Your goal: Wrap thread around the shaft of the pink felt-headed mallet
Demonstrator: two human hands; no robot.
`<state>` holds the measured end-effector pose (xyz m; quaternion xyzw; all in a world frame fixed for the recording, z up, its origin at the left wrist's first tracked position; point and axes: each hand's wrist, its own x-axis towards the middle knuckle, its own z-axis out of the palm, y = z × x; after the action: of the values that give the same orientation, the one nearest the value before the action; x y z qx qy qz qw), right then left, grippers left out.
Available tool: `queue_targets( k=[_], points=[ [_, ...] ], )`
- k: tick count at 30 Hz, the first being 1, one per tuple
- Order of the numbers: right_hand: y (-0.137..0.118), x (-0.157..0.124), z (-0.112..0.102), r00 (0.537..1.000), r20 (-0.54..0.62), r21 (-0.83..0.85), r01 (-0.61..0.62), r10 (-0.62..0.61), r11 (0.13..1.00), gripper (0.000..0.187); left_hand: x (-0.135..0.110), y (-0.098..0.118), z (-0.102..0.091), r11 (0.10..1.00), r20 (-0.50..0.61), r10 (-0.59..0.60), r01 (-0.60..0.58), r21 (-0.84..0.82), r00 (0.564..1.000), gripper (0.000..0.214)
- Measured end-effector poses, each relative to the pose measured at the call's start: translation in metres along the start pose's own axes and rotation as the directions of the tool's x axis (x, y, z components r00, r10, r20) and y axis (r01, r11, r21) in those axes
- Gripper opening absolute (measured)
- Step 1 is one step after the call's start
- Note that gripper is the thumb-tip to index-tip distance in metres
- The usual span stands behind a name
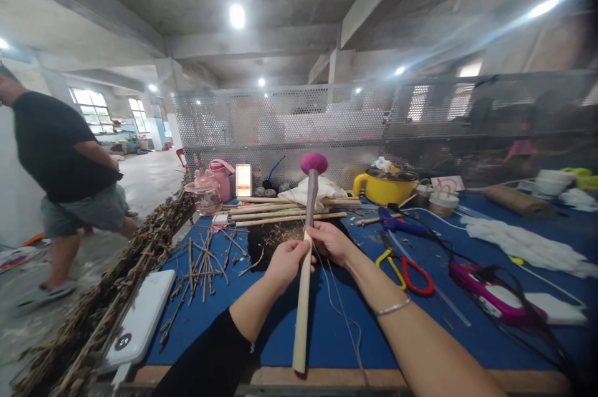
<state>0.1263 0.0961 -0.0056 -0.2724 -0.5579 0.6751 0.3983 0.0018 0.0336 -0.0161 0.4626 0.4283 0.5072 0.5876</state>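
My left hand (288, 260) and my right hand (329, 239) both grip a pale wooden stick (303, 316) held upright over the blue table top (327, 328). The stick's upper part is wrapped in grey (311, 197) and ends in a round pink ball (313, 162). My left hand is curled round the shaft just below the grey wrap. My right hand pinches the shaft from the right at the wrap's lower end. A thin thread (343, 313) trails down from my hands across the table.
Red and yellow scissors (404, 267), a blue tool (399, 224), a yellow pot (384, 186), spare sticks (284, 210), loose twigs (205, 260), a twig pile (116, 285), a white power bank (142, 316), white cloth (523, 244) and a pink device (490, 297) lie around. A person (60, 166) walks at left.
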Motion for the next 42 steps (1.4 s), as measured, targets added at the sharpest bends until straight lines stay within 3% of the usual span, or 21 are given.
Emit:
queue_targets(
  k=[3,7,12,17,26,32,36,39,42],
  points=[
    [0.005,0.002,0.004,1.000,-0.018,-0.062,-0.015,0.014,0.998,0.033,0.001,0.002,-0.003,0.992,-0.045,-0.112,0.109,-0.058,0.993,0.026],
    [0.011,0.003,0.010,1.000,0.014,-0.113,0.004,-0.003,0.994,0.032,-0.001,0.010,-0.001,0.929,0.036,-0.261,0.261,-0.263,0.965,0.018],
    [0.011,0.002,0.008,0.996,0.084,-0.114,-0.002,0.011,0.993,0.026,-0.008,0.020,0.004,0.930,-0.034,-0.240,0.220,-0.295,0.970,0.017],
    [0.000,-0.003,0.009,0.986,0.167,0.006,-0.007,0.006,1.000,0.027,-0.011,0.027,0.004,0.928,0.024,-0.228,0.225,-0.297,0.973,0.021],
    [-0.004,-0.007,0.021,0.993,0.113,0.027,0.039,-0.042,0.999,0.026,-0.011,0.028,0.004,0.907,0.058,-0.221,0.227,-0.354,0.974,0.029],
    [-0.004,-0.006,0.021,0.988,0.126,0.078,0.074,-0.083,0.994,0.025,-0.012,0.030,0.002,0.896,0.174,-0.183,0.237,-0.375,0.968,0.029],
    [0.000,-0.004,0.018,0.986,0.148,0.030,0.072,-0.076,0.997,0.025,-0.013,0.032,0.002,0.901,0.121,-0.219,0.248,-0.355,0.968,0.032],
    [0.000,-0.002,0.012,0.995,0.063,-0.022,0.075,-0.074,0.997,0.029,-0.013,0.033,0.000,0.927,0.061,-0.223,0.231,-0.296,0.973,0.033],
    [0.000,0.001,0.003,0.971,-0.133,-0.102,0.188,-0.201,0.977,0.033,-0.012,0.035,-0.004,0.950,0.010,-0.201,0.197,-0.242,0.980,0.035]
  ],
)
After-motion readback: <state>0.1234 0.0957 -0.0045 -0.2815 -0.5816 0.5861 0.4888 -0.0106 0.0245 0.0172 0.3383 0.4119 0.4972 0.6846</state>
